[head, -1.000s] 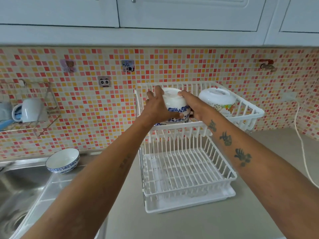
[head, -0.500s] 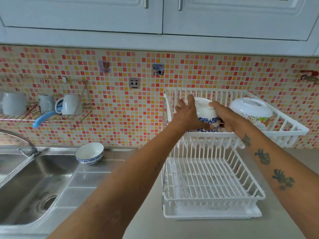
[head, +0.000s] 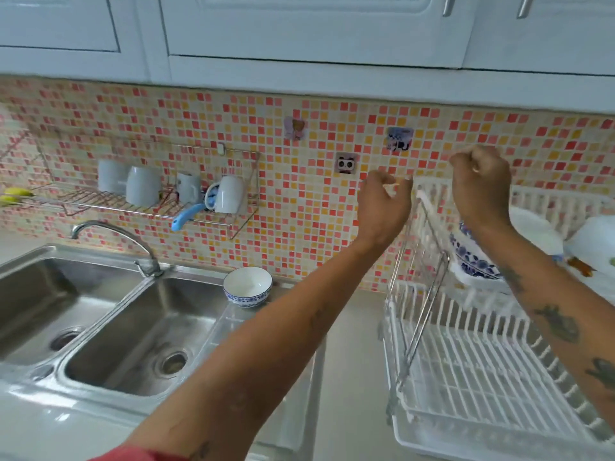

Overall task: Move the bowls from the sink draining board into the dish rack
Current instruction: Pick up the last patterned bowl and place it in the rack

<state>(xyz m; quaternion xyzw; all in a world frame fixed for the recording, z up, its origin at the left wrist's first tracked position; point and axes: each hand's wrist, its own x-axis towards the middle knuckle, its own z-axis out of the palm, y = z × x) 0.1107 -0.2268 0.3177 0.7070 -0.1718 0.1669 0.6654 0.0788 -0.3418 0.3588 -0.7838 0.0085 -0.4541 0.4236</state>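
Note:
A white bowl with a blue pattern (head: 247, 287) stands upright at the back of the steel draining board (head: 233, 331), beside the sink. A second blue-patterned bowl (head: 474, 261) rests upside down on the upper tier of the white two-tier dish rack (head: 466, 367), partly hidden by my right forearm. My left hand (head: 382, 201) hovers above the rack's left corner, fingers loosely curled and holding nothing. My right hand (head: 481, 184) is raised above the upper tier with its fingers closed and nothing in them.
A white lidded container (head: 595, 244) sits on the rack's upper tier at the right. A double steel sink (head: 133, 331) with a tap (head: 113, 234) fills the left. A wall rack (head: 156, 201) holds mugs. White cabinets hang overhead.
Both hands have let go of the blue-patterned bowl, which now rests on the upper tier, and have lifted clear. The view has swung left, showing more of the sink.

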